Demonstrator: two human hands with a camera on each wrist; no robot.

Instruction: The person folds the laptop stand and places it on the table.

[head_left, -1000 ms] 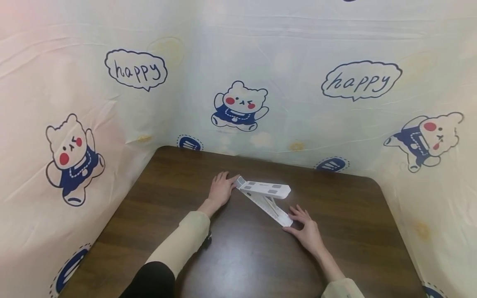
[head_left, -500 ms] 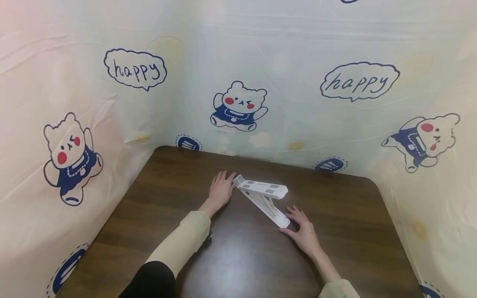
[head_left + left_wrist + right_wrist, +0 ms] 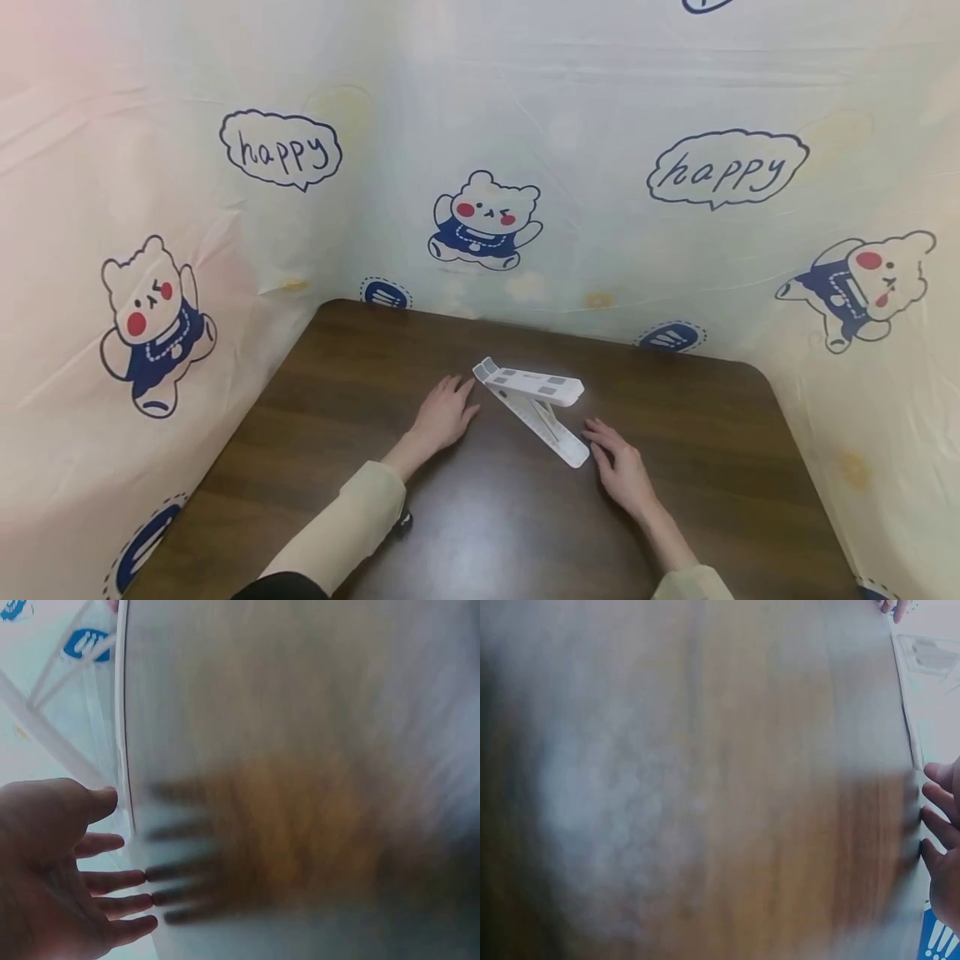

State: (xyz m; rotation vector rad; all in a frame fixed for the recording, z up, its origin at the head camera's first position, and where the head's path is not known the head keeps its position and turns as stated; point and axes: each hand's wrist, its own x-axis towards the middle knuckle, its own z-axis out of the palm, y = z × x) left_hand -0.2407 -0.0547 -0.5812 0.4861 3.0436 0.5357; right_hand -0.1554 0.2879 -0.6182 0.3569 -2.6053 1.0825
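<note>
Left hand (image 3: 442, 414), right hand (image 3: 622, 472): fingers loose, empty; a bump could slide the stand (image 3: 534, 383) toward the bench (image 3: 405, 333)'s far edge.

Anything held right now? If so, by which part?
Nothing is held: the left hand and right hand are beside opposite ends of the white stand, neither gripping it.

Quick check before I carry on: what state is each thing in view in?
White folding laptop stand: unfolded, top arm angled up above the base.
Left hand: fingers extended, holding nothing.
Right hand: fingers loosely bent, holding nothing.
Brown tabletop: bearing the stand.
Printed cloth backdrop: hung up, creased.
</note>
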